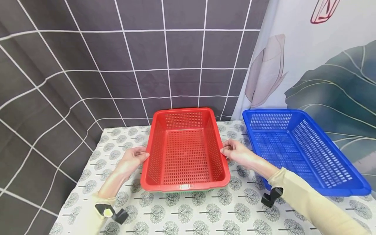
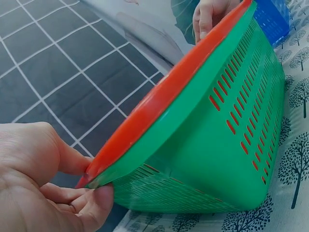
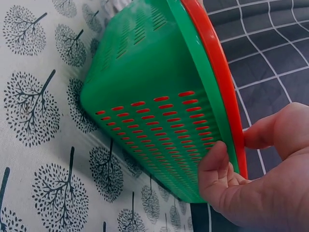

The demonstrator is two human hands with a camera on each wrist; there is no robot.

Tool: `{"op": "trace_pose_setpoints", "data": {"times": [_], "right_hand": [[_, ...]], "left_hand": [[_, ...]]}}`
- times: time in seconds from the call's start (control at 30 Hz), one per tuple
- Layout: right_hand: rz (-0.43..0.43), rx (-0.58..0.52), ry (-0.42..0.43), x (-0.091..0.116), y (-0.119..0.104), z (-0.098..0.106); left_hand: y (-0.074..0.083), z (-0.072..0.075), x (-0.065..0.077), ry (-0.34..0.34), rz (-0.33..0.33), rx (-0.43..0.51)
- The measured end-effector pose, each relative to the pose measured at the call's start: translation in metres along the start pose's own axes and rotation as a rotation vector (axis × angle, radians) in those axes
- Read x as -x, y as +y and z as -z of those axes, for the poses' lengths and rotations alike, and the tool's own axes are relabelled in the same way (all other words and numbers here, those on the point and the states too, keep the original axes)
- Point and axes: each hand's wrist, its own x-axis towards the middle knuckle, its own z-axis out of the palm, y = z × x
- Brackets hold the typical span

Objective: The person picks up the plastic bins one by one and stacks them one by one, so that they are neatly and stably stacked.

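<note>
Home-like rm, type unclear, dk grid curtain [image 1: 149,54], floral curtain [image 1: 305,62], tree-print cloth [image 1: 199,210]

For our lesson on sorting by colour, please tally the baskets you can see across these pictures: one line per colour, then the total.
Red basket: 1
Green basket: 1
Blue basket: 1
Total: 3

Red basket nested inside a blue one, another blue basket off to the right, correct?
The outer basket is green, not blue, as the left wrist view shows; the red basket nests in it, and the blue basket is off to the right.
</note>
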Motion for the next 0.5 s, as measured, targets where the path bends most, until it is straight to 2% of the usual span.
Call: {"op": "trace_pose_setpoints", "data": {"times": [0.37,0.5], "right_hand": [[-0.016,-0.008,-0.028,-0.0017,-0.0016,0.0013],[-0.012,0.006,-0.031,-0.0005,-0.0024,0.0033]], "left_hand": [[-0.0014,0.0005,-0.002,-0.007,0.011,0.002],[0.0006,-0.0018,-0.0017,0.007,0.023,-0.026]]}}
